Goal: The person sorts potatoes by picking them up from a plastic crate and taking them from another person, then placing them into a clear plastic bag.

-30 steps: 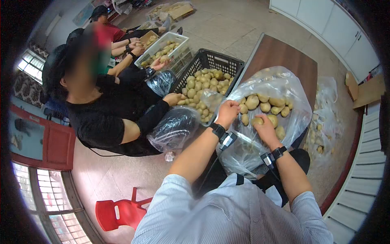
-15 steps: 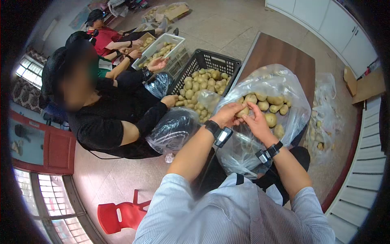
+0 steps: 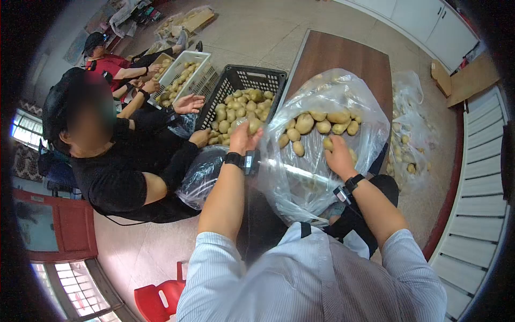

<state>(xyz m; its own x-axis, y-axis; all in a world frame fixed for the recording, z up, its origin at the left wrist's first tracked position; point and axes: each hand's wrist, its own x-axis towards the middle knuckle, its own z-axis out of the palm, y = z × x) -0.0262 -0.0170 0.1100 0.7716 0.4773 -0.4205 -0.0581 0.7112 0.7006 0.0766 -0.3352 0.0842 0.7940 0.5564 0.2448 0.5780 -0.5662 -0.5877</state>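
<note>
My left hand (image 3: pixel 244 140) is closed around a potato (image 3: pixel 255 126) at the near right corner of a black crate (image 3: pixel 219 88) filled with potatoes (image 3: pixel 241 110). To its right, a large clear plastic bag (image 3: pixel 370 115) lies wide at its mouth, with several potatoes (image 3: pixel 304 123) inside. Within the bag's mouth my right hand (image 3: pixel 340 158) has its fingers closed on another potato (image 3: pixel 328 143), partly hidden by them. A dark band with a small device sits on each of my wrists.
The bag rests on a brown wooden table (image 3: pixel 343 51). On my left sits a co-worker in black (image 3: pixel 118 177), hands at the crate. Beyond are white crates (image 3: pixel 206 72) of potatoes and others working. More bagged potatoes (image 3: pixel 410 139) lie right; a red chair (image 3: pixel 161 298) stands lower left.
My left hand has moved left from the bag to the black crate, carrying a potato. My hands have parted; the right one has gone to another potato in the bag. The view has shifted.
</note>
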